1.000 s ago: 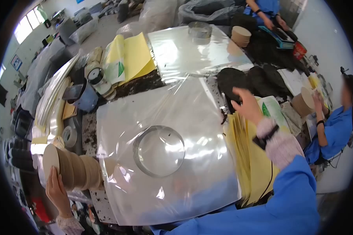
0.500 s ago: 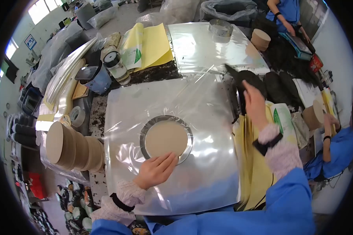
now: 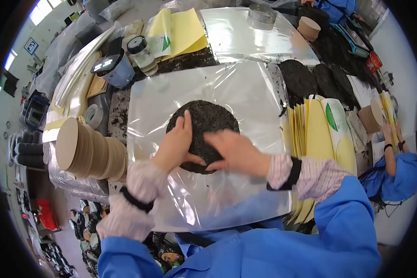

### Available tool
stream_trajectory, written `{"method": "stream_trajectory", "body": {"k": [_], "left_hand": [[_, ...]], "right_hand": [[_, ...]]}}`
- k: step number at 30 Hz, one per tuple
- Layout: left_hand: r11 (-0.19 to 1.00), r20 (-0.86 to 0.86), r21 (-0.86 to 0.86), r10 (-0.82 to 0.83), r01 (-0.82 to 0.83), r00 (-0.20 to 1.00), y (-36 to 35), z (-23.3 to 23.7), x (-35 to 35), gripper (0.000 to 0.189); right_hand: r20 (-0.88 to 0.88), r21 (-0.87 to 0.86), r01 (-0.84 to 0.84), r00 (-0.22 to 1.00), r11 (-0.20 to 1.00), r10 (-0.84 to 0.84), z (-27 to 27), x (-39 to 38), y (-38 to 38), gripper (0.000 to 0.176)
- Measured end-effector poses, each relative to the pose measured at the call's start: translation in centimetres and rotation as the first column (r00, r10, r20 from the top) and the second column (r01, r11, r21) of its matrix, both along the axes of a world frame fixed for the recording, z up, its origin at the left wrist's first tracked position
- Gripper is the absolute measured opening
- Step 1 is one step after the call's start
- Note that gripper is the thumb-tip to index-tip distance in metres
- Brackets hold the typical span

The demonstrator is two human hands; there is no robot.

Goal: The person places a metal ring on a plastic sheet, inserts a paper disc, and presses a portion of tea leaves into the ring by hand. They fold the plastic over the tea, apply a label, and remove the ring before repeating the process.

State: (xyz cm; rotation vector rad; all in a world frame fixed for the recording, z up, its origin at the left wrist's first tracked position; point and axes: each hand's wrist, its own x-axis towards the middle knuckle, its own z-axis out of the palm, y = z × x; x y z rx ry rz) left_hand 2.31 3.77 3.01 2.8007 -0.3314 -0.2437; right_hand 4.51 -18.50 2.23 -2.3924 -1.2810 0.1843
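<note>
A dark, crumbly, round pressed cake [image 3: 208,118] lies in the middle of the clear plastic sheet [image 3: 250,190] in front of me. My left hand [image 3: 173,146] rests on the cake's left side, fingers stretched out and thumb apart near its front edge. On the right side, my right hand [image 3: 236,153] touches the cake with its fingers and thumb spread, slightly smeared by motion. The ring and pale disc seen earlier at this spot are hidden.
Stacked cardboard discs [image 3: 90,150] stand at left, behind them a blue bin [image 3: 118,69] and a lidded jar [image 3: 143,55]. Yellow sheets [image 3: 317,139] and more dark cakes [image 3: 299,78] lie at right. A metal ring [image 3: 262,17] sits far back. A co-worker's hands [image 3: 390,134] are at far right.
My right hand has come from the dark cakes at right to the middle, and a cake now covers the ring and pale disc. My left hand has moved up onto it.
</note>
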Motion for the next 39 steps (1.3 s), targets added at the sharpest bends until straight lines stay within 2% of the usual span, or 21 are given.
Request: {"method": "stream_trajectory", "body": {"k": [1,4,7,11,12,15,17,18,19,20,22,23,25,27,30,31,33,34,35,37,39], "left_hand": [[0.997,0.004,0.072,-0.025,0.025,1.000,-0.3,-0.6,0.8,0.147],[0.968,-0.058,0.231,-0.089,0.100,0.994,-1.6,-1.8,2.0,0.152],[0.965,-0.101,0.227,-0.112,0.133,0.989,-2.0,-2.7,2.4,0.151],[0.944,-0.075,0.295,-0.132,0.149,0.988,-2.5,-6.2,3.4,0.144],[0.963,-0.081,0.233,-0.120,0.136,0.989,-2.0,-5.9,3.8,0.143],[0.986,-0.029,0.076,-0.148,0.150,0.989,-0.2,-7.5,2.9,0.141],[0.997,-0.092,0.037,-0.066,0.070,0.994,-1.2,-4.6,3.1,0.124],[0.998,-0.145,0.042,-0.032,0.039,0.989,-1.8,-3.6,3.2,0.106],[0.997,0.044,-0.067,-0.036,0.039,0.998,-2.1,-3.7,2.6,0.090],[0.979,0.204,-0.184,-0.046,0.085,0.978,-2.5,-4.1,2.1,0.086],[0.993,0.142,-0.081,-0.078,0.090,0.987,-3.1,-5.0,1.4,0.086],[0.996,0.151,-0.048,-0.065,0.073,0.986,-3.4,-4.5,1.3,0.087],[0.996,0.148,-0.046,-0.073,0.080,0.986,-3.3,-4.2,1.5,0.086],[0.995,0.174,-0.068,-0.055,0.067,0.983,-3.2,-4.5,2.1,0.083],[0.993,0.106,-0.116,-0.015,0.027,0.994,-3.3,-3.9,1.7,0.075],[0.980,0.133,-0.194,-0.008,0.034,0.991,-3.1,-4.4,1.6,0.073],[0.939,0.195,-0.341,0.032,0.037,0.980,-2.0,-5.6,1.4,0.069],[0.848,0.166,-0.523,0.194,-0.081,0.967,-1.4,-5.0,0.7,0.064],[0.711,0.110,-0.678,0.350,-0.187,0.930,-0.9,-4.6,0.2,0.059],[0.339,-0.070,-0.916,0.392,-0.215,0.917,0.3,-5.0,-0.5,0.055],[-0.101,-0.194,-0.980,0.366,-0.169,0.910,1.4,-5.7,-0.1,0.051]], "right_hand": [[0.017,0.048,0.078,0.997,0.996,-0.079,0.7,1.2,0.5,0.104],[0.004,-0.258,0.156,0.987,0.954,-0.161,-0.9,3.6,2.9,0.123],[0.155,-0.323,0.080,0.987,0.943,-0.030,-4.5,4.9,4.1,0.126],[0.266,-0.264,0.390,0.909,0.882,-0.322,-10.6,4.1,6.4,0.110],[0.346,-0.202,0.392,0.886,0.897,-0.309,-11.8,4.3,6.6,0.103],[0.103,-0.327,0.163,0.985,0.931,-0.136,-6.2,4.7,4.6,0.099],[0.057,-0.271,0.062,0.997,0.961,-0.048,-6.5,5.3,3.5,0.082],[-0.031,-0.059,0.055,0.998,0.997,-0.057,-5.2,5.6,2.1,0.064],[-0.127,0.154,0.054,0.991,0.987,-0.034,-3.4,5.4,0.4,0.047],[-0.222,0.321,0.227,0.962,0.919,-0.160,-1.7,5.7,-1.4,0.040],[0.055,0.357,0.396,0.895,0.846,-0.443,-1.6,9.1,-7.0,0.042],[0.039,0.370,0.492,0.839,0.788,-0.543,-2.9,12.7,-10.6,0.043],[0.324,0.150,0.642,0.687,0.752,-0.650,-4.2,18.5,-17.3,0.059],[0.512,-0.311,0.796,0.601,0.520,-0.613,-8.9,21.8,-22.3,0.066],[0.408,-0.106,0.817,0.555,0.566,-0.725,-12.8,25.8,-25.1,0.065],[0.246,0.135,0.746,0.612,0.652,-0.752,-10.9,25.6,-24.3,0.060],[-0.001,0.336,0.785,0.552,0.520,-0.834,-5.0,22.2,-19.5,0.059],[-0.038,0.276,0.783,0.588,0.557,-0.808,-1.9,19.7,-15.9,0.060],[-0.053,0.498,0.580,0.762,0.645,-0.645,1.2,14.8,-12.6,0.059],[0.280,0.461,0.175,0.902,0.870,-0.330,0.1,8.2,-7.7,0.053],[0.426,0.295,-0.148,0.905,0.944,0.009,-3.4,1.5,-3.5,0.045]]}}
